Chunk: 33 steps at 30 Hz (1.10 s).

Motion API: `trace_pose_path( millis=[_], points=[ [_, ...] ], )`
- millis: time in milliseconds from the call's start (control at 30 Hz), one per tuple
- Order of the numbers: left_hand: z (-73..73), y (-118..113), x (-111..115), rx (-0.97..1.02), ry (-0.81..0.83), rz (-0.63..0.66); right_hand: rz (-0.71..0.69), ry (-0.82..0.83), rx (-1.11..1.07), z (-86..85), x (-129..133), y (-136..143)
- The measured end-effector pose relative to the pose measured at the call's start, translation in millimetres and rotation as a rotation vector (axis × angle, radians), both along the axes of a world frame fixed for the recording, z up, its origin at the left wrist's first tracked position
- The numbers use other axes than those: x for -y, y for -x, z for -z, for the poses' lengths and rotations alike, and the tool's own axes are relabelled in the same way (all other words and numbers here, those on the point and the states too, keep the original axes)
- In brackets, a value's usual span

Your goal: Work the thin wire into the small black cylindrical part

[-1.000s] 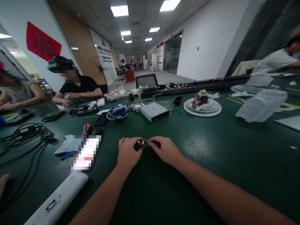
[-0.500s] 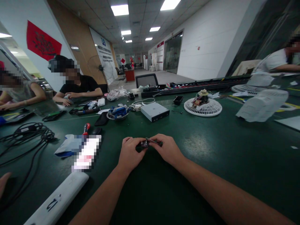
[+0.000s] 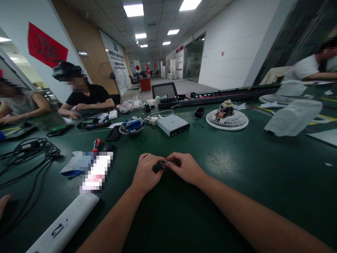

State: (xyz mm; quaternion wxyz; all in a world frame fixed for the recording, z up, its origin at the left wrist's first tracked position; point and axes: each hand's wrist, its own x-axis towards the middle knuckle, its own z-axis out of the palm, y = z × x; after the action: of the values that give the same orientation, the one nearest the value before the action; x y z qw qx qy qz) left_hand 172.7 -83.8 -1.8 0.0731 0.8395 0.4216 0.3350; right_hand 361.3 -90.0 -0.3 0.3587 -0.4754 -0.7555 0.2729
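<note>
Just above the green table [image 3: 226,158], my left hand [image 3: 147,172] is closed round a small dark cylindrical part [image 3: 164,165]. The part's right end sticks out between the two hands. My right hand [image 3: 185,168] is closed in a pinch on a thin metal piece [image 3: 172,162], which lies against that end. What the piece is cannot be made out. Beyond the hands sits a silver disc drive [image 3: 173,123] with a black front. A metal bowl [image 3: 131,132] with blue items stands to its left.
On the left lie a white bar [image 3: 63,223], a blurred bright screen [image 3: 97,171], a blue-white packet [image 3: 76,163] and black cables [image 3: 34,151]. A white fan grille [image 3: 228,121] and a white housing [image 3: 293,117] are at the right. People sit around the table.
The thin metal piece in my right hand has tipped flatter and lower against the dark part's end. My right fingers have shifted slightly. My left hand has kept its grip.
</note>
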Motion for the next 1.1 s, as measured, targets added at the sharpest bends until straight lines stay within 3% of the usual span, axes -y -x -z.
trace_pose_path(
  millis=[333, 533, 800, 933, 1100],
  points=[
    [1.2, 0, 1, 0.009, -0.033, 0.005, 0.067, -0.095, 0.007, -0.1, 4, 3],
    [1.3, -1, 0, 0.034, -0.043, -0.023, -0.02, -0.008, -0.071, 4.2, 1, 2],
    [0.3, 0, 0, 0.034, -0.068, 0.044, -0.029, 0.144, -0.207, 9.1, -3, 4],
    [-0.2, -1, -1, -0.002, -0.055, -0.067, 0.086, 0.048, -0.126, 4.4, 0, 4],
    [1.2, 4, -4, -0.015, -0.064, -0.304, 0.186, -0.062, 0.096, 0.8, -3, -3]
  ],
)
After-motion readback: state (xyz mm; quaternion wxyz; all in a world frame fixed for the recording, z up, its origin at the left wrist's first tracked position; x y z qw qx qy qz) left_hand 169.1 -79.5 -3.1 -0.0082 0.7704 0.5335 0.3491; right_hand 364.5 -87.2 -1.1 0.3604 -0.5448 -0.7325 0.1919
